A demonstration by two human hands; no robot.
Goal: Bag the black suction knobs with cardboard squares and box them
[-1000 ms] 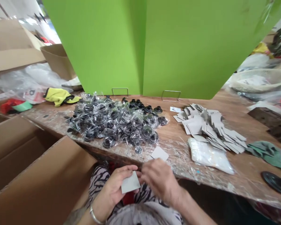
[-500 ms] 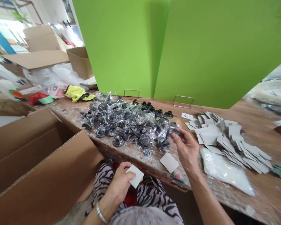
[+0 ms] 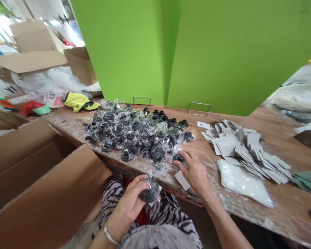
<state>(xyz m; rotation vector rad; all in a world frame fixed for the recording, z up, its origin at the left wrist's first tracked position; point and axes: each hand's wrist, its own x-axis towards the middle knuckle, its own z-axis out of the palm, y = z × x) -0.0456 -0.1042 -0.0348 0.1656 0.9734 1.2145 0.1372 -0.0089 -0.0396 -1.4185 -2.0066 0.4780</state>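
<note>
My left hand [image 3: 131,202] is over my lap, fingers closed round a black round part in a clear bag [image 3: 149,193], with a white card under it. On the bench edge, my right hand [image 3: 194,171] has its fingers curled on another black bagged part [image 3: 178,158] and partly covers a loose white card [image 3: 181,180]. A big heap of bagged black parts [image 3: 134,133] lies just beyond both hands.
A pile of grey-white cards [image 3: 246,145] and a clear bag of white pieces [image 3: 242,181] lie to the right. An open cardboard box [image 3: 41,183] stands at my left. Green partition panels [image 3: 186,52] back the wooden bench [image 3: 274,204]. A yellow glove [image 3: 76,101] lies far left.
My right hand pulled back from the heap toward the bench edge, onto a black part. My left hand, which held only a white card, now also holds a bagged black part.
</note>
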